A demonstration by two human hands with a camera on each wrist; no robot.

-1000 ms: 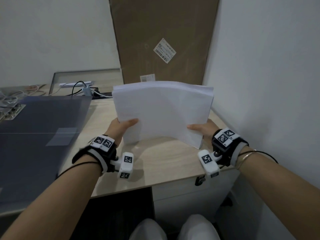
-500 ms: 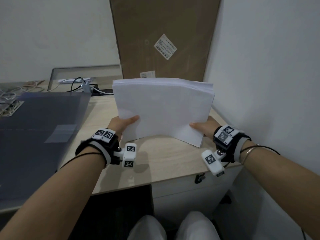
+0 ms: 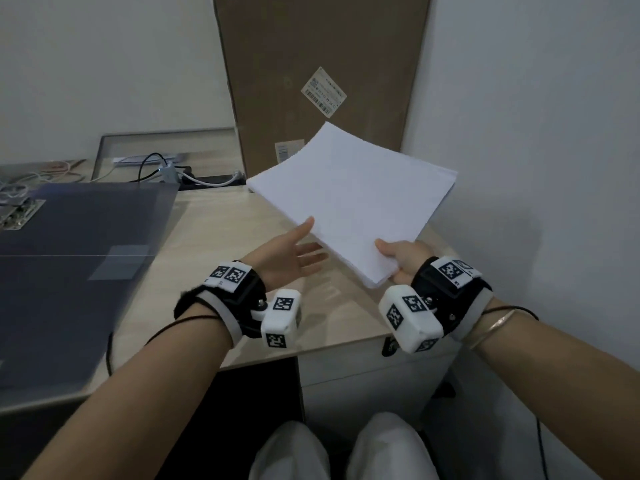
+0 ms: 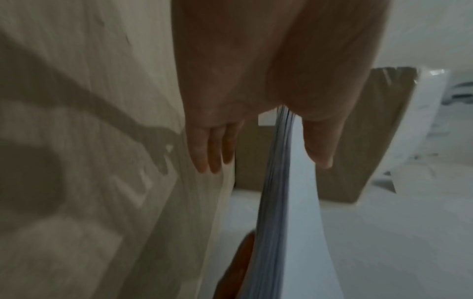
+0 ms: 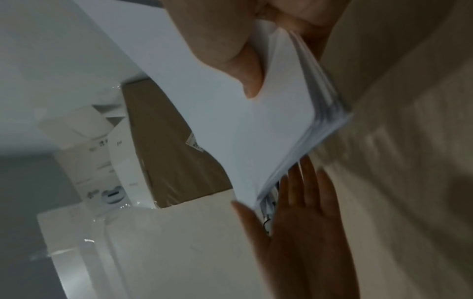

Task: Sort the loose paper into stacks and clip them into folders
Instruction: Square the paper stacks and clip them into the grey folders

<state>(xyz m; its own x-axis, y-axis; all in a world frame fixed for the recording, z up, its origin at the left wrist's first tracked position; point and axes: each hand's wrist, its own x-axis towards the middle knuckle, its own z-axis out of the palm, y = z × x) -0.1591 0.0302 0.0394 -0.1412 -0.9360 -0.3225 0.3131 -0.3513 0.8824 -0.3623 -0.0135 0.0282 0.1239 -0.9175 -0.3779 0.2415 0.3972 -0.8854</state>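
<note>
A thick stack of white paper (image 3: 353, 202) hangs slanted above the right end of the desk, one corner pointing towards me. My right hand (image 3: 394, 258) grips that near corner, thumb (image 5: 245, 76) on top and the other fingers hidden beneath. My left hand (image 3: 304, 244) is open with straight fingers at the stack's left edge. Its thumb (image 4: 320, 145) lies along the top sheet and its fingers (image 4: 210, 153) sit below the edge of the paper stack (image 4: 276, 182). A dark translucent folder (image 3: 69, 254) lies flat on the left part of the desk.
A tall cardboard box (image 3: 318, 64) leans against the back wall behind the paper. Cables and a power strip (image 3: 166, 171) lie at the back of the wooden desk (image 3: 214, 237). A white wall closes the right side. A drawer unit (image 3: 346, 368) stands below the desk edge.
The stack, held nearly upright by both hands, has turned and tipped down to a slant. My left hand has let go and opened; my right hand has shifted to the near corner.
</note>
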